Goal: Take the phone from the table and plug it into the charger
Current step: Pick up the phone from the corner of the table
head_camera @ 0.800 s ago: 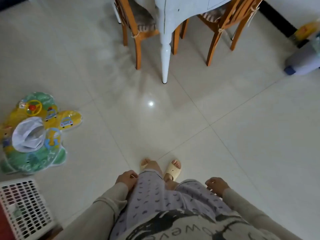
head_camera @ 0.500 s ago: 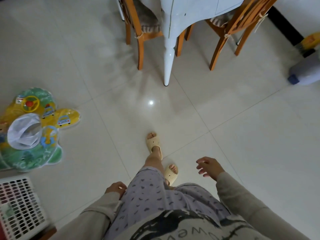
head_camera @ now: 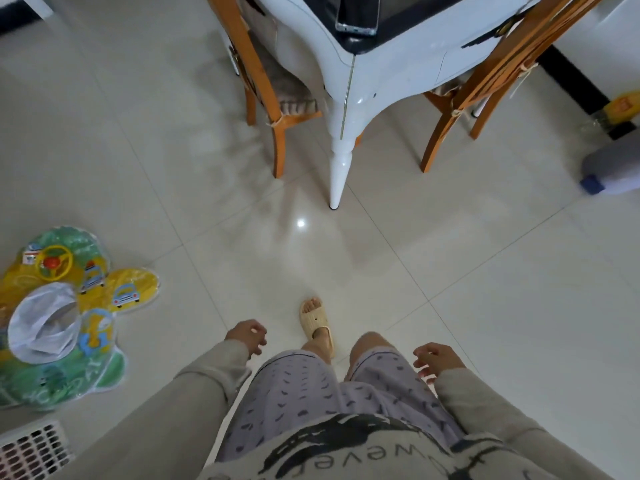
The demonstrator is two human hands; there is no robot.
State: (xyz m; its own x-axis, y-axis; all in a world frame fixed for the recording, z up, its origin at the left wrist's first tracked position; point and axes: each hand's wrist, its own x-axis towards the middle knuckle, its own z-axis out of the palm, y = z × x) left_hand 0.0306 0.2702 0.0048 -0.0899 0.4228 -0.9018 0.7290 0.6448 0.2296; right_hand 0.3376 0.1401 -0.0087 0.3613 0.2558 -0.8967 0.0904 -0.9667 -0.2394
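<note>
Phone (head_camera: 357,13), a flat glossy slab, lies on white table (head_camera: 388,64).

1. Long beige-grey sleeves (head_camera: 207,375) run down both arms, loose at the cuffs.
2. Pale lilac shorts (head_camera: 294,393), scattered with small dark dashes.
3. A light top (head_camera: 346,448) with a bold black print and lettering.
4. One cream slide sandal (head_camera: 317,323), open-toed.
</note>
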